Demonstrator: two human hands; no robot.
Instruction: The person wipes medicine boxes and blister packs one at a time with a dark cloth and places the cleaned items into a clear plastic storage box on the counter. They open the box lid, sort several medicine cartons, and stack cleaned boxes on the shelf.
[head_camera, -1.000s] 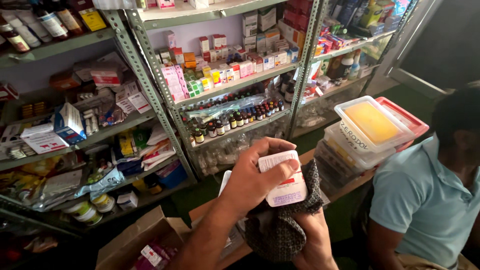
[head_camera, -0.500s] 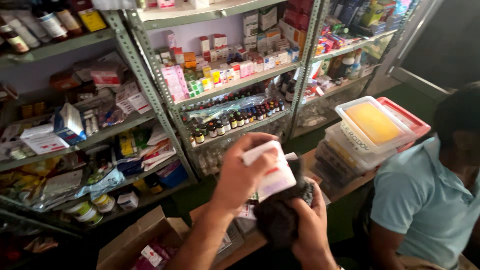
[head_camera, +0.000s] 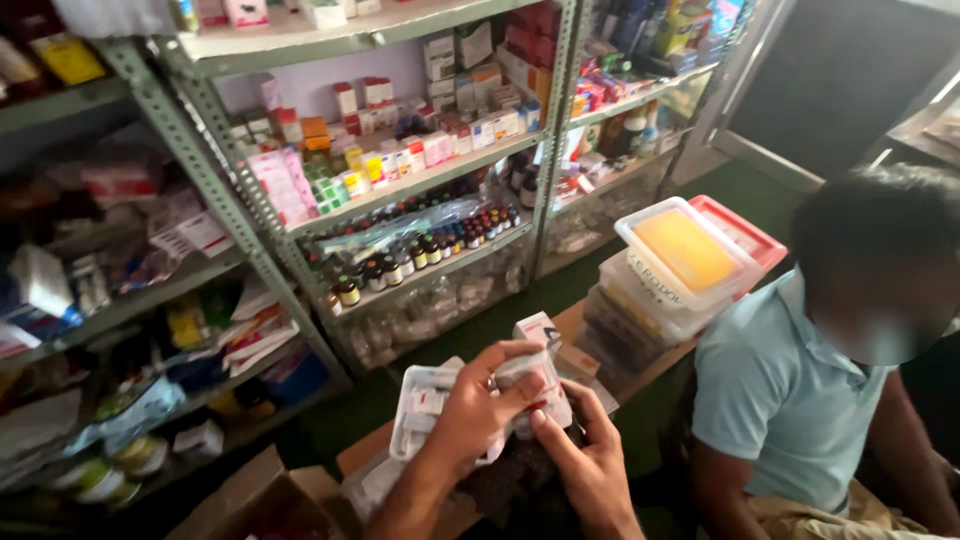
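Left hand (head_camera: 478, 408) closed over the top of a small white box with red markings (head_camera: 540, 392), held low in frame above a dark bag (head_camera: 520, 480); right hand (head_camera: 585, 462) pinching the same box from beneath, thumb against its lower edge. White tray (head_camera: 412, 425) just behind the hands; metal shelving (head_camera: 400, 190) with cartons and brown bottles (head_camera: 420, 255) beyond. Seated person in light blue shirt (head_camera: 790, 390) at right, beside stacked plastic containers (head_camera: 680, 260).

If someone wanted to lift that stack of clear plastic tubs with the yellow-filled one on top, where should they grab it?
Probably the top clear plastic tub with yellow contents, by its two long rims, from above: its lid is flat and it sits uppermost on the stack, beside the red-lidded tub.
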